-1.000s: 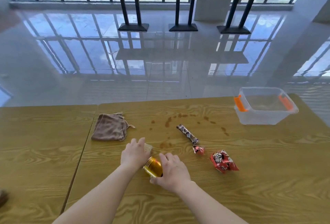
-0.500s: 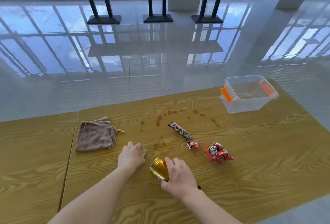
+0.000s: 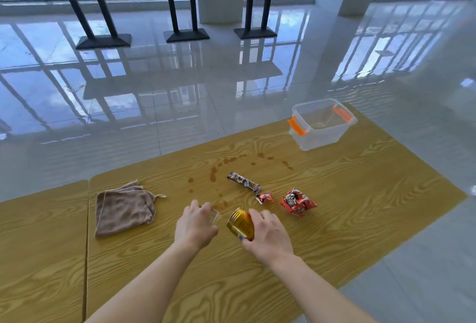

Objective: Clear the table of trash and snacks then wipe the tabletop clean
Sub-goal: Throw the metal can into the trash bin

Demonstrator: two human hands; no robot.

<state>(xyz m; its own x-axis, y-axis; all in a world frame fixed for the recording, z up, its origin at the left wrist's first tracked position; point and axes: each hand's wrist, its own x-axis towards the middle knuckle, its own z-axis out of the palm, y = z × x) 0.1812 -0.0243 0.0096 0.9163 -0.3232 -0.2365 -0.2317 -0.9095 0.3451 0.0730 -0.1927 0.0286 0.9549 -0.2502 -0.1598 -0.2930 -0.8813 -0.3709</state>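
A folded brown cloth point(image 3: 125, 210) lies near the wooden table's point(image 3: 360, 219) left seam. The left hand point(image 3: 195, 224) curls over a small pale object, its grip unclear. The right hand point(image 3: 268, 236) clasps a tilted gold can point(image 3: 239, 223). Wrappers point(image 3: 297, 201) lie right of the fingers; bare tabletop stretches beyond to the clear bin point(image 3: 322, 127) near the far edge.

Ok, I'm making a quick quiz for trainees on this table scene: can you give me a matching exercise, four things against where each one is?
Things:
1. Gold metal can
2. Folded brown cloth
3. Clear plastic bin with orange latches
4. Crumpled red snack wrapper

Places:
A. Far right corner of the table
B. Held in the right hand
C. Left of both hands
D. Right of the can, lying on the table

Pairs: 1-B, 2-C, 3-A, 4-D
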